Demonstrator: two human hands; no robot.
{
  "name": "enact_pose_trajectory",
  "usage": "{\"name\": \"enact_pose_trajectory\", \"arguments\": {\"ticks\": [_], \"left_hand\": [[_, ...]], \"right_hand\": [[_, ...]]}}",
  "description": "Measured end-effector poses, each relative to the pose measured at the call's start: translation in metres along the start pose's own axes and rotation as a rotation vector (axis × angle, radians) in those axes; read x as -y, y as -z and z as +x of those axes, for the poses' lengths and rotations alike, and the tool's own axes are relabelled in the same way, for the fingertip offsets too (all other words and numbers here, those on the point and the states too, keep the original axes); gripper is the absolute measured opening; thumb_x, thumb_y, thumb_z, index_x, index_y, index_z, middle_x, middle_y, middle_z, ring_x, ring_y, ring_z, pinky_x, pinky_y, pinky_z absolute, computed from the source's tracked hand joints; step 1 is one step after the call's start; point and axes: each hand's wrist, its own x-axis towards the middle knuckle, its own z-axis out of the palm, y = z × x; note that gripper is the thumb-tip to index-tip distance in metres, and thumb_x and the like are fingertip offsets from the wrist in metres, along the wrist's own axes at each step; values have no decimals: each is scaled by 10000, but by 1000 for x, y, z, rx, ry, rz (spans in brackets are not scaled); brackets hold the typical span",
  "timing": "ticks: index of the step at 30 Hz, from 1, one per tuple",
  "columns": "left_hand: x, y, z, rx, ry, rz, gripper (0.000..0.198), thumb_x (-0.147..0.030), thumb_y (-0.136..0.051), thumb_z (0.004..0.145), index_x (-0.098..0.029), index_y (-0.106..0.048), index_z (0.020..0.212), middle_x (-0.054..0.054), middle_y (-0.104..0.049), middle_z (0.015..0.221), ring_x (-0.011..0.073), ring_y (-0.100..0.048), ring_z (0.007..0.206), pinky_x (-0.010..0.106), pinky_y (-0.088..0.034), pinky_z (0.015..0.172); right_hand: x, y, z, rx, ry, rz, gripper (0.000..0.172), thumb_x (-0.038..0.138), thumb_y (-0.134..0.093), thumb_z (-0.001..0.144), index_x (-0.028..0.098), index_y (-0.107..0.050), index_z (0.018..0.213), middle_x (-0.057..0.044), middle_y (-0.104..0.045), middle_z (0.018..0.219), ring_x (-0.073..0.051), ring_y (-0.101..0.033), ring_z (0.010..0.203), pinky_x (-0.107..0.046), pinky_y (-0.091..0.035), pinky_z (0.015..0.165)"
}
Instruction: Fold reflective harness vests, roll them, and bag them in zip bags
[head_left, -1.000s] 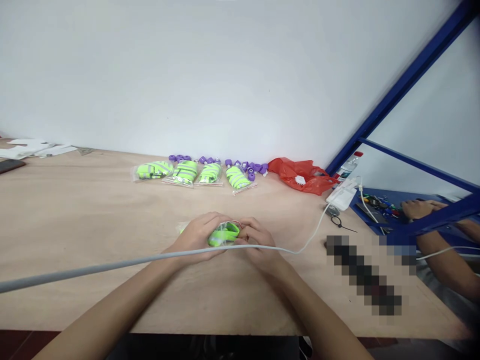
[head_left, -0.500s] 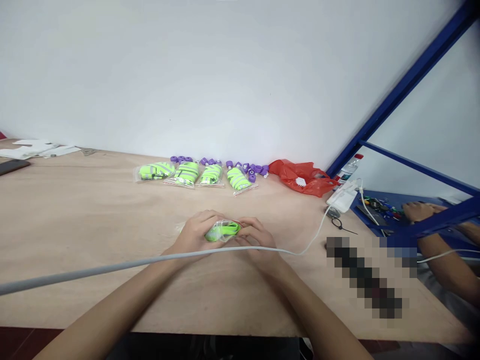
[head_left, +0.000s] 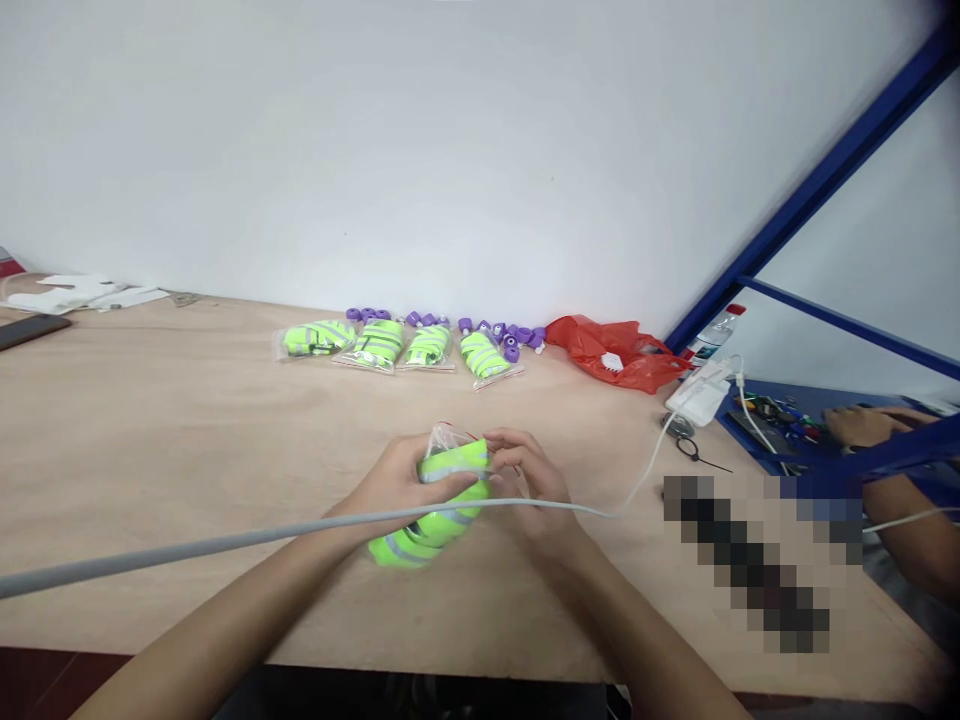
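Observation:
My left hand (head_left: 397,482) is closed around a clear plastic bag (head_left: 447,524) that holds a rolled neon-green reflective strap with silver stripes. Its thumb lies across the front of the bag. Fingers of my right hand (head_left: 538,482) are bent at the bag's right edge, where a red seal line shows, and grip it there. Tilted, the bag hangs down toward the lower left, its clear top end rising above my left thumb. A grey cable (head_left: 300,532) runs across in front of both hands and hides part of the bag.
Similar bagged green straps (head_left: 377,343) stand in a row near the wall, with purple ring-shaped pieces (head_left: 517,335) behind. To the right are a red plastic bag (head_left: 615,352), a bottle (head_left: 716,335) and a white power bank (head_left: 701,395). Another person's hand (head_left: 859,425) is beyond the blue frame.
The bagged strap has been turned and raised, so its long striped side now shows below my left hand. My left thumb has moved across it. The view has shifted slightly.

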Motion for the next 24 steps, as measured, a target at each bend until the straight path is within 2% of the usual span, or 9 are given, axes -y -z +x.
{"name": "enact_pose_trajectory", "arguments": {"ticks": [2, 5, 7, 10, 13, 16, 19, 22, 24], "left_hand": [[1, -3, 1, 35, 66, -46, 351, -469, -692, 869, -194, -732, 1083, 56, -736, 1047, 272, -679, 957, 330, -547, 812], [2, -5, 2, 77, 118, -107, 384, -501, -709, 850, -185, -728, 1068, 63, -730, 1059, 282, -663, 995, 327, -534, 830], [2, -5, 2, 87, 171, -155, 406, -533, -688, 858, -162, -719, 1019, 65, -721, 987, 253, -657, 910, 305, -521, 757], [5, -3, 4, 130, 206, -198, 436, -574, -636, 883, -142, -675, 838, 25, -636, 753, 175, -576, 699, 252, -435, 610], [9, -1, 5, 176, 199, -182, 462, -583, -605, 901, -146, -620, 750, -3, -556, 670, 141, -501, 634, 242, -377, 579], [13, -3, 7, 183, 200, -195, 453, -573, -612, 902, -138, -639, 780, 13, -571, 712, 148, -502, 662, 253, -387, 598], [16, -10, 6, 175, 206, -335, 436, -554, -670, 869, -121, -690, 815, 45, -617, 757, 161, -533, 685, 266, -407, 616], [19, -16, 4, 125, 256, -513, 393, -509, -740, 829, -118, -729, 872, 61, -667, 795, 167, -580, 700, 266, -429, 643], [21, -18, 3, 86, 253, -567, 387, -491, -753, 824, -114, -740, 909, 70, -687, 821, 168, -597, 712, 258, -434, 644]], "right_hand": [[-2, -2, 0, 31, -30, 64, 82, 310, -624, 946, 249, -663, 907, -100, -647, 1206, -244, -629, 1148, -412, -536, 955], [-5, -5, -1, 21, -65, 128, 106, 310, -615, 956, 245, -661, 887, -92, -664, 1141, -231, -637, 1111, -398, -531, 944], [-6, -7, -3, -7, -92, 155, 99, 303, -630, 948, 241, -660, 877, -85, -668, 1101, -219, -640, 1084, -375, -528, 931], [-8, -11, -6, -59, -140, 232, 78, 291, -666, 924, 241, -655, 865, -68, -656, 1073, -194, -641, 1027, -324, -534, 876], [-11, -15, -7, -94, -195, 311, 127, 291, -717, 883, 233, -622, 821, -48, -645, 1021, -171, -642, 943, -281, -539, 796], [-13, -15, -7, -118, -226, 327, 204, 308, -732, 862, 224, -570, 769, -27, -635, 926, -155, -629, 838, -267, -532, 736], [-13, -12, -6, -133, -284, 290, 211, 351, -727, 854, 226, -569, 789, -13, -614, 847, -153, -608, 778, -261, -519, 691], [-14, -7, -5, -80, -406, 261, 210, 405, -710, 855, 227, -602, 875, -16, -607, 833, -159, -592, 754, -249, -497, 622], [-13, -5, -5, -48, -429, 251, 222, 422, -694, 863, 223, -598, 858, -14, -590, 817, -153, -570, 734, -238, -477, 591]]}}
